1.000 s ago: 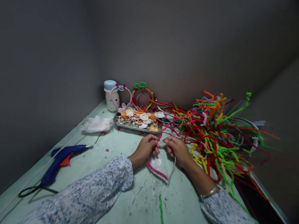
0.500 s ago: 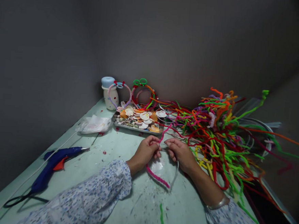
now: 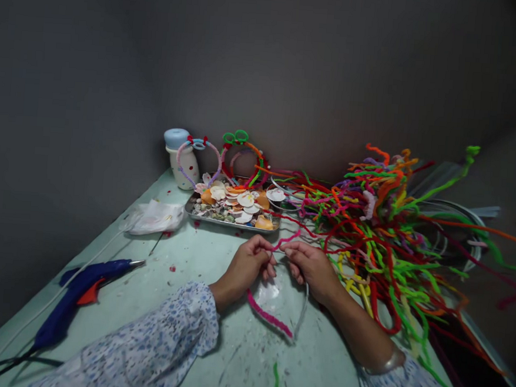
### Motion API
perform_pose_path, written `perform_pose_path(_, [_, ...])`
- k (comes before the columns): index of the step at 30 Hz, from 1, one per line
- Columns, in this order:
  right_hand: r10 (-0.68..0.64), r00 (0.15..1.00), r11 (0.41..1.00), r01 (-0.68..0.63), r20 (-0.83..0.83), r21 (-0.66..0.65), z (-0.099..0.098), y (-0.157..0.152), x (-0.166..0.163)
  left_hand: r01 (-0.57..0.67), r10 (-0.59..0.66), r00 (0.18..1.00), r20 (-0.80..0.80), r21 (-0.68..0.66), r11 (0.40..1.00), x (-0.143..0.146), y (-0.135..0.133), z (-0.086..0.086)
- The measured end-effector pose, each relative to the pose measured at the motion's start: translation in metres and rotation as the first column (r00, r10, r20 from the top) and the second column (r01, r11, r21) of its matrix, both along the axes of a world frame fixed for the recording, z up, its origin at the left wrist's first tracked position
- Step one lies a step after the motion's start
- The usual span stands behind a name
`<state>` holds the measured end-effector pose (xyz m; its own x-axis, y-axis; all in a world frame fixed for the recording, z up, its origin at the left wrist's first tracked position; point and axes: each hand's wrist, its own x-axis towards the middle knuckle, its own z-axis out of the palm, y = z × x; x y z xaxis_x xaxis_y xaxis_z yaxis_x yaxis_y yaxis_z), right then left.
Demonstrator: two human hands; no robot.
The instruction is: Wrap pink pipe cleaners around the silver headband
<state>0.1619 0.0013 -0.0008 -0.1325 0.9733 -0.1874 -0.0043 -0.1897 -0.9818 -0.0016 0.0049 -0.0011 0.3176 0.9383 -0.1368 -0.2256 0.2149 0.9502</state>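
My left hand (image 3: 246,265) and my right hand (image 3: 309,266) meet over the pale green table (image 3: 200,260), both pinched on a thin silver headband (image 3: 304,306). A pink pipe cleaner (image 3: 267,315) is wound along the headband's left half, and its loose end (image 3: 286,241) sticks up between my fingertips. The headband's right half is bare metal. Its two ends point toward me.
A metal tray of shells (image 3: 233,206) lies behind my hands, with two decorated headbands (image 3: 225,156) and a white bottle (image 3: 178,158) behind it. A big heap of coloured pipe cleaners (image 3: 388,226) fills the right. A blue glue gun (image 3: 79,287) lies left; a plastic bag (image 3: 154,216) farther back.
My hands have stayed together on the headband, turning the pink pipe cleaner's loose end slightly. The view has shifted a little, so things sit lower and to the left.
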Motion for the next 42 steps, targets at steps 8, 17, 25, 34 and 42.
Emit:
perform_pose_path(8, [0.028, 0.999, 1.0, -0.028, -0.021, 0.0, -0.0043, 0.0008, 0.0024, 0.01, -0.01, 1.0, 0.008, 0.018, 1.0, -0.0003, -0.0011, 0.0014])
perform_pose_path(17, [0.026, 0.999, 1.0, -0.026, -0.033, -0.007, -0.0032, 0.003, 0.0037, 0.004, -0.004, 1.0, 0.026, -0.008, 1.0, -0.0004, -0.0014, 0.0029])
perform_pose_path(25, [0.039, 0.999, 0.999, -0.039, -0.027, -0.008, -0.0034, 0.0009, 0.0038, 0.0, 0.0, 1.0, 0.023, 0.013, 1.0, -0.0005, -0.0006, 0.0029])
perform_pose_path(34, [0.06, 0.998, 0.998, -0.061, 0.015, 0.025, -0.001, -0.0017, 0.0036, 0.006, -0.006, 1.0, 0.009, 0.016, 1.0, -0.0008, -0.0021, 0.0032])
perform_pose_path(42, [0.067, 0.998, 0.995, -0.068, 0.018, 0.07, -0.0027, -0.0045, 0.0059, 0.098, -0.091, 0.994, 0.068, -0.102, 0.99, -0.0041, 0.0011, 0.0081])
